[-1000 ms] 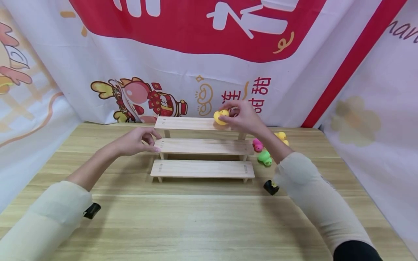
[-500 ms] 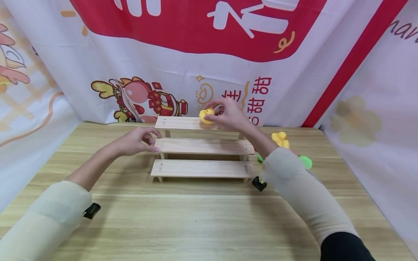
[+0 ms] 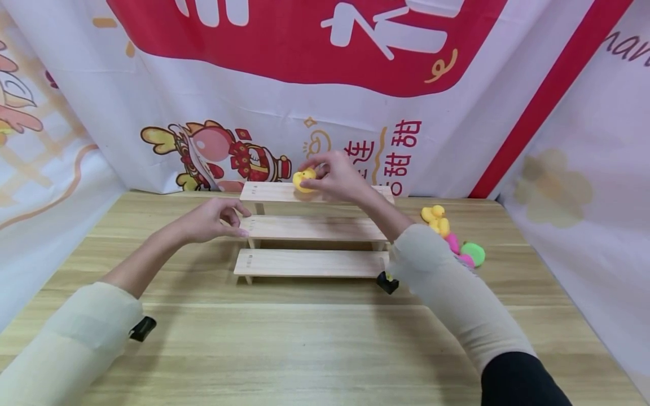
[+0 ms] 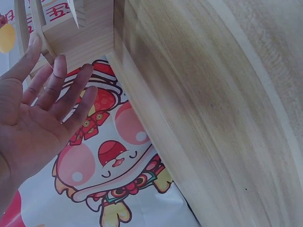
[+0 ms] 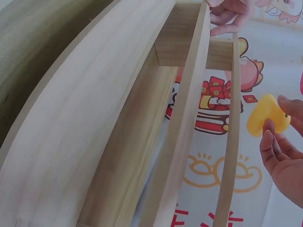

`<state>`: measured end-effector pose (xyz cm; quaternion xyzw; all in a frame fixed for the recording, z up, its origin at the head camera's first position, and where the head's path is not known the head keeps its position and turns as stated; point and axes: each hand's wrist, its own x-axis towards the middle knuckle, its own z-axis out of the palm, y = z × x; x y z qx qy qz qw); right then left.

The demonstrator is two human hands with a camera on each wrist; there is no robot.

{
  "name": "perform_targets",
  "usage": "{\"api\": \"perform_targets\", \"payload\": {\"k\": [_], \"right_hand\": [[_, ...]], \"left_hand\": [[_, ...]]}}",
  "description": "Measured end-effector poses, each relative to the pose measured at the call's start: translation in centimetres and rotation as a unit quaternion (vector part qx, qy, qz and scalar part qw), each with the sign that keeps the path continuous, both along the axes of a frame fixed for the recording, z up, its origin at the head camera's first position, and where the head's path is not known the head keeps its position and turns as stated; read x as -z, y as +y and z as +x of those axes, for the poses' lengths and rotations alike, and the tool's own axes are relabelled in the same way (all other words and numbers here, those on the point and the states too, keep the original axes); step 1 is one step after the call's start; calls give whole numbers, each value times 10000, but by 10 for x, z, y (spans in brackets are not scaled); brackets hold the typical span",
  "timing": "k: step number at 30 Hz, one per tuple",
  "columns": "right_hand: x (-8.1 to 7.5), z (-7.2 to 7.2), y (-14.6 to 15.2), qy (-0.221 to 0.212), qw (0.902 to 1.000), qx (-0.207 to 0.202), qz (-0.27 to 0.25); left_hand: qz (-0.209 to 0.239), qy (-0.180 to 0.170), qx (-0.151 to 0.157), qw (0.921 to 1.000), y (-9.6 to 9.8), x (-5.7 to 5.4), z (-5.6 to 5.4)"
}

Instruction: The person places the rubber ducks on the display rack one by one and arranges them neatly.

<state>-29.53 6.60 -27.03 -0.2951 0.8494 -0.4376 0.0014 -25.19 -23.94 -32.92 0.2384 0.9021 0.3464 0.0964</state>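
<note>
My right hand (image 3: 337,177) pinches a yellow rubber duck (image 3: 304,180) at the top tier of a three-tier wooden display stand (image 3: 312,263). In the right wrist view, thumb and fingertips hold the duck (image 5: 266,116) from both sides; whether it touches the board I cannot tell. At the stand's left end is my left hand (image 3: 215,219), its thumb touching the end of the middle tier. The left wrist view shows that hand (image 4: 40,123) with fingers spread and loosely bent, next to the stand's edge.
Right of the stand, several small toys lie on the wooden table (image 3: 304,344): yellow ducks (image 3: 435,219), pink ones (image 3: 452,243) and a green one (image 3: 473,254), partly hidden by the right sleeve. A printed cloth (image 3: 284,135) hangs close behind the stand.
My right hand has moved left along the top tier with the yellow duck. The right forearm now uncovers more toys on the right. The left hand has stayed in place.
</note>
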Motion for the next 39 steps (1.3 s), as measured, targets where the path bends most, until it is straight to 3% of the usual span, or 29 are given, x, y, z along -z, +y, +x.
{"api": "perform_targets", "payload": {"k": [7, 22, 39], "right_hand": [[7, -2, -14, -224, 9997, 2, 32], [8, -5, -34, -181, 9995, 47, 238], [7, -6, -54, 234, 9988, -137, 418]], "left_hand": [[148, -30, 17, 9999, 1, 0, 0], [105, -170, -54, 9998, 2, -1, -1], [72, -186, -25, 9998, 1, -1, -1]]}}
